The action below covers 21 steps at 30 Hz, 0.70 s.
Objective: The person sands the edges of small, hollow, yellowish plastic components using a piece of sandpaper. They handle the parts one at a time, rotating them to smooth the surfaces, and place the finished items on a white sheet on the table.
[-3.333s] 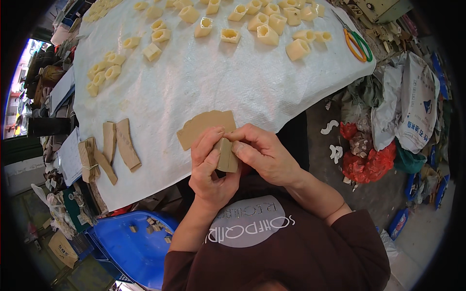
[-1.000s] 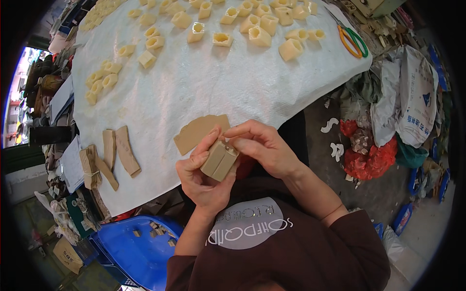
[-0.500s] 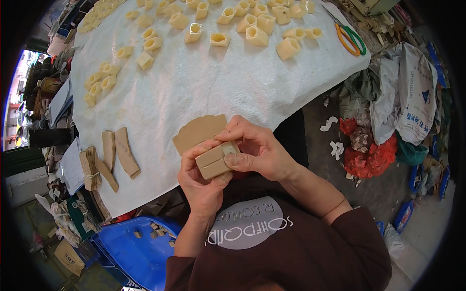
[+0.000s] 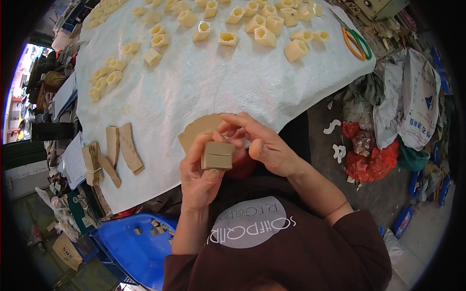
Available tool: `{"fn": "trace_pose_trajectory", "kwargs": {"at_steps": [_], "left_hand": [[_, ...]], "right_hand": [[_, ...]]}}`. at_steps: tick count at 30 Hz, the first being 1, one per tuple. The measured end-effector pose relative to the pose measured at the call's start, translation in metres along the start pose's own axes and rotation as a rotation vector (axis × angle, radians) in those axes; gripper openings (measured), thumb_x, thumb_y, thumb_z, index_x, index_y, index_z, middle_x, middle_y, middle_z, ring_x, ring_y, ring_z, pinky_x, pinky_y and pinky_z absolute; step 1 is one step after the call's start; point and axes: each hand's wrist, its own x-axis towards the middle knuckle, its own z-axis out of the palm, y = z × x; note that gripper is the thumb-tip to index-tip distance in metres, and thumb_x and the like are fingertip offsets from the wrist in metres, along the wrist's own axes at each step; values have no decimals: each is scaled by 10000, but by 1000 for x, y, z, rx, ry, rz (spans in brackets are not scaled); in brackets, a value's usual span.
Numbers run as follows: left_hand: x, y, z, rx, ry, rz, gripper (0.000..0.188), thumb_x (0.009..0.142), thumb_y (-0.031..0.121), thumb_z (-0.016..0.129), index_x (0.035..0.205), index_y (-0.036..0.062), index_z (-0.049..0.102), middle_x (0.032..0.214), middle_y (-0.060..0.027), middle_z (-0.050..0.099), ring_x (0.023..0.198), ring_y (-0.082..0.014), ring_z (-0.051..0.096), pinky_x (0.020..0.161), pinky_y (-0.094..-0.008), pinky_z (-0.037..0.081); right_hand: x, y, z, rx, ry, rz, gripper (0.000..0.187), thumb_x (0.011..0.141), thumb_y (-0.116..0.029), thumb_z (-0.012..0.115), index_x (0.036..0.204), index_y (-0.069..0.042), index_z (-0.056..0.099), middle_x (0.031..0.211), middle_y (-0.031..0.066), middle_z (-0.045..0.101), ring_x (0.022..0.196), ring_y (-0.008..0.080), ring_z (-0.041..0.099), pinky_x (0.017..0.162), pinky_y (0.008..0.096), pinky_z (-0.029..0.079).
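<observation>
A tan block (image 4: 217, 156) with a thin groove across its face is gripped between the thumb and fingers of my left hand (image 4: 196, 183). It looks like clay or putty, though its exact material is unclear. My right hand (image 4: 275, 151) is beside it, thumb lifted away and fingers apart, with nothing visible in its grasp. Its fingertips are close behind the block, and whether they touch it is hidden. Just beyond my left fingers, a flat tan piece with a rounded edge (image 4: 198, 127) lies on the white sheet (image 4: 150, 99).
Several hollow pale-yellow pieces (image 4: 295, 50) stand across the far side. Tan strips (image 4: 130, 148), some tied in a bundle, lie at left. Scissors (image 4: 357, 43) rest at the far right edge. A blue bin (image 4: 133, 252) holds small tan bits below left; bags (image 4: 420, 97) crowd the right floor.
My right thumb has come off the block, and my right hand has opened and drawn slightly right. The block has turned in my left hand. The whole view has shifted a little.
</observation>
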Motion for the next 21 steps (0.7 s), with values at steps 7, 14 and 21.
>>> {"fn": "trace_pose_trajectory", "kwargs": {"at_steps": [7, 14, 21], "left_hand": [[3, 8, -2, 496, -91, -21, 774, 750, 227, 715, 1355, 4, 288, 1293, -114, 381, 1142, -193, 436, 960, -319, 343], [5, 10, -3, 629, -185, 132, 622, 836, 318, 599, 1313, 2, 353, 1244, -124, 421, 1103, -220, 444, 936, -333, 346], [6, -3, -1, 798, -136, 244, 663, 865, 498, 471, 1280, -12, 390, 1209, -151, 448, 1069, -244, 449, 920, -355, 335]], "right_hand": [[4, -4, 8, -13, -170, -5, 363, 783, -245, 644, 1078, -62, 541, 1161, 80, 421, 1054, 217, 394, 863, 325, 366], [-1, 3, 18, -131, -79, -86, 359, 845, -238, 558, 1112, -16, 467, 1043, 88, 432, 966, 202, 414, 858, 331, 329], [-3, -1, 33, -63, 86, -20, 231, 900, -207, 411, 1017, -18, 472, 973, 70, 419, 868, 168, 410, 800, 298, 342]]}}
